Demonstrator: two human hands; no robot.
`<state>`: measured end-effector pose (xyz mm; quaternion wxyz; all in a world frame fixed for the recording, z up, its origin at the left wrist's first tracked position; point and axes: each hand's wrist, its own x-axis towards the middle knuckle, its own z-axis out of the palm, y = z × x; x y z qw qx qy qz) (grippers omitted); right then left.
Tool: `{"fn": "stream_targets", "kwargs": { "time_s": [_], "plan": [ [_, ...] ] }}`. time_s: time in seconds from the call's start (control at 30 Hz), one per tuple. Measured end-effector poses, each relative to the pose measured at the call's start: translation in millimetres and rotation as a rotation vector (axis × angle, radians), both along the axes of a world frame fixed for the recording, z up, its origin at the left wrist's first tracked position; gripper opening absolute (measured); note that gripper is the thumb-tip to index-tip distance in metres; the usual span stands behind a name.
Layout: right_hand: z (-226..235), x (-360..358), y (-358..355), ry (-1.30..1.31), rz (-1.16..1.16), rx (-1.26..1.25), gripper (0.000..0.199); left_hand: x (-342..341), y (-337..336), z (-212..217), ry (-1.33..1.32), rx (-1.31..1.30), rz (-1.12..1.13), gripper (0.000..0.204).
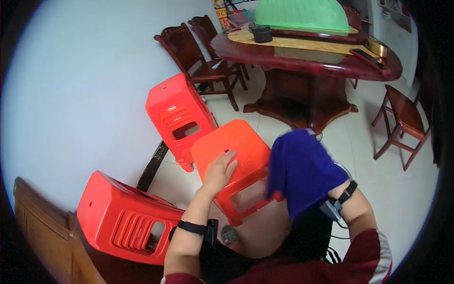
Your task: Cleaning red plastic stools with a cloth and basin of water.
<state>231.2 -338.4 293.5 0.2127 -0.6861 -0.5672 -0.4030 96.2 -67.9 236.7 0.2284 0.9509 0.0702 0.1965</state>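
Left hand: the left hand is lying flat, palm down, fingers spread, on the seat of the middle red plastic stool; it is pressing on it, not closing around anything.
Right hand: the right hand is sitting hidden under a dark blue cloth; the cloth is draping over it and hanging down past the wrist; whether the fingers are clenching the cloth or only lying beneath it, cannot tell.
Middle stool: it is standing tilted, seat leaning toward the person, in the centre of the view on the pale tiled floor; the cloth is touching its right seat edge.
Other stools: 2 more red plastic stools are showing; the upright stool is standing just behind the middle one, near the white wall; the toppled stool is lying on its side at lower left, slotted side facing up.
Wrists: a black strap with a small device is sitting on each forearm.
Background: a dark wooden dining table is standing well apart, carrying a green mesh food cover; dark wooden chairs are standing at its left, and a wooden stool at its right.
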Motion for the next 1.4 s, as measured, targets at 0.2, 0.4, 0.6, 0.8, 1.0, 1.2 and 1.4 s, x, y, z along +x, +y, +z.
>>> {"fn": "stream_targets", "kwargs": {
  "time_s": [0.2,0.4,0.6,0.8,1.0,1.2,1.4],
  "plan": [
    [-4,34,18,0.115,-0.233,0.124,0.030,10,4,-34,0.428,0.342,0.145,0.069],
    [-88,22,125,0.460,-0.444,-0.023,0.032,25,-4,-35,0.424,0.322,0.211,0.063],
    [-125,31,133,0.723,-0.456,0.084,0.030,21,3,-34,0.402,0.365,0.217,0.058],
    [-263,55,82,1.087,-0.130,0.008,0.032,27,-5,-38,0.328,0.426,0.183,0.058],
    [-93,45,74,0.997,0.025,-0.258,0.107,23,-3,-41,0.271,0.441,0.190,0.059],
    [-68,44,95,1.067,-0.099,-0.318,0.107,19,5,-41,0.268,0.430,0.205,0.059],
    [-78,53,113,1.006,0.269,-0.439,0.064,0,3,-33,0.273,0.318,0.168,0.060]
  ]
}}
